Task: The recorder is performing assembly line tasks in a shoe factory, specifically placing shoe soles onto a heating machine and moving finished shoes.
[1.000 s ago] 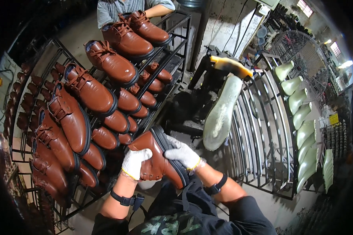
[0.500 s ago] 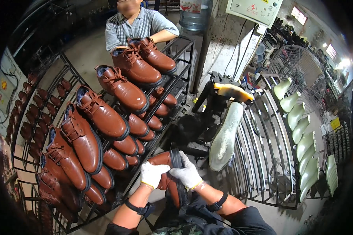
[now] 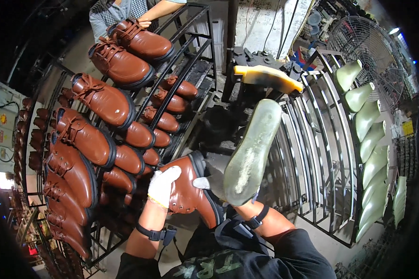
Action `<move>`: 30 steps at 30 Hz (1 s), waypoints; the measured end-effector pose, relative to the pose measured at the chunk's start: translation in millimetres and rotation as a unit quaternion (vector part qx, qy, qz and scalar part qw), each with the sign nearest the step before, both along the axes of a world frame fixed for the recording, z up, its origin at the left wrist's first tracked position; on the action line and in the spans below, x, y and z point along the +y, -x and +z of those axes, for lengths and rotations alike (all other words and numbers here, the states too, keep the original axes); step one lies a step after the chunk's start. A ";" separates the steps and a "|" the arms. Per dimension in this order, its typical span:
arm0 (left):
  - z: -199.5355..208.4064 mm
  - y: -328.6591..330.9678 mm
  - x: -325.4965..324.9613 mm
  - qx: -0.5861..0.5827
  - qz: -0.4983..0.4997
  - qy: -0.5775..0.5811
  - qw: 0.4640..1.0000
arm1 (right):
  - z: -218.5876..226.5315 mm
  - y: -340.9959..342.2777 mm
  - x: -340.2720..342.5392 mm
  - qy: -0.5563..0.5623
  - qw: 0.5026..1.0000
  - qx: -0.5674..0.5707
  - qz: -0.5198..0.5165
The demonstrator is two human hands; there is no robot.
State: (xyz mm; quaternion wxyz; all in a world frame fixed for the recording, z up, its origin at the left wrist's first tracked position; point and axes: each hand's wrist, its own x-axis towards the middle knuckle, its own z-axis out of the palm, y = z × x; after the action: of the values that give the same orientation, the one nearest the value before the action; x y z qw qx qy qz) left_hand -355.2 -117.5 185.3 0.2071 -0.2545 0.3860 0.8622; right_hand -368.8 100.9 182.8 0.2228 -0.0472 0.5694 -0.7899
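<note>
A brown leather lace-up boot (image 3: 186,183) with a dark sole is held in front of me, its toe pointing down toward my lap. My left hand (image 3: 163,184), in a white glove, is closed on the boot's upper from the left. On the sole side, my gloved right hand (image 3: 212,179) grips it, the thumb resting against the sole's edge. Part of that hand and its wrist are hidden behind a green shoe last (image 3: 253,153). The last stands sole-up on a dark machine with a yellow-edged pad (image 3: 267,78) beyond it.
To my left, a black metal rack (image 3: 177,30) bears several brown boots (image 3: 104,102) on stacked levels. A co-worker's hand (image 3: 144,23) is beside the far boots. On the right, a slatted metal rack (image 3: 312,139) carries several green lasts (image 3: 375,172). A large fan (image 3: 365,51) stands behind it.
My view has shifted, so the racks and machine appear nearer. My right hand has gone partly behind the green last. The boot remains in both hands, and the co-worker's hand now shows by the far boots.
</note>
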 end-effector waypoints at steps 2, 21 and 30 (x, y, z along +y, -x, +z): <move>21.0 7.0 11.7 -0.036 0.017 -0.082 0.996 | 11.6 3.7 12.0 0.293 0.920 -0.259 -0.027; -15.6 174.4 -8.0 0.419 0.042 0.801 0.425 | -209.9 -83.2 107.2 0.038 0.965 -0.247 -0.078; -41.9 239.8 -116.4 0.124 -0.099 0.853 0.498 | -245.0 -84.1 161.0 -0.408 0.904 0.103 -0.069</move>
State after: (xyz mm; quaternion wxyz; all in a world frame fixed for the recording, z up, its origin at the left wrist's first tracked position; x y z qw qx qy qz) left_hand -595.0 -233.9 143.4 -0.0763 -0.1579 0.9782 0.1113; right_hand -284.7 261.9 -62.2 0.1075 0.0059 0.8636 -0.4925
